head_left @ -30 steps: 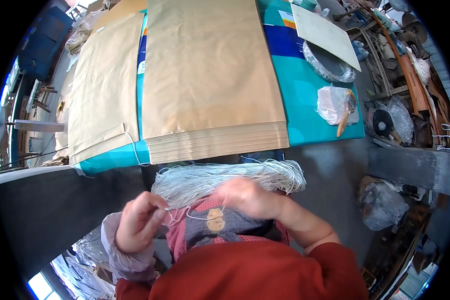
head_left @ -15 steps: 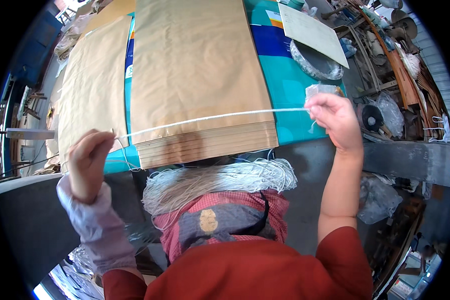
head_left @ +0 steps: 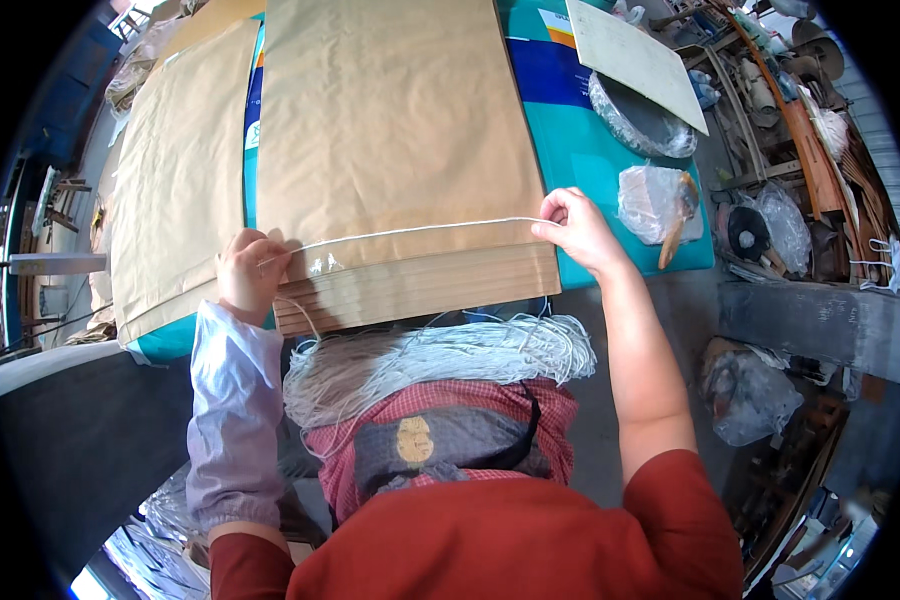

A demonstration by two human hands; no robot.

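Note:
A white string (head_left: 410, 231) runs nearly straight across the near end of a tall stack of brown paper bags (head_left: 400, 120). At its left end my left hand (head_left: 251, 270) pinches it, beside the stack's left edge. My right hand (head_left: 576, 232) pinches the other end between thumb and fingers at the stack's right edge. Small white smears mark the top bag below the string, near my left hand. Across my lap lies a thick bundle of white strings (head_left: 450, 358); a loose strand rises from it toward my left hand.
Another pile of brown bags (head_left: 175, 180) lies left on the teal-covered table (head_left: 560, 180). To the right sit a plastic-wrapped block with a brush (head_left: 660, 210), a plastic-covered round pan (head_left: 640, 120) and a pale board (head_left: 638, 60). Cluttered shelving (head_left: 770, 130) stands beyond the table's right side.
Both hands have moved inward, the left one rightward and the right one leftward. The string has come down close to the top bag. The plastic-wrapped block and brush are now uncovered by my right hand.

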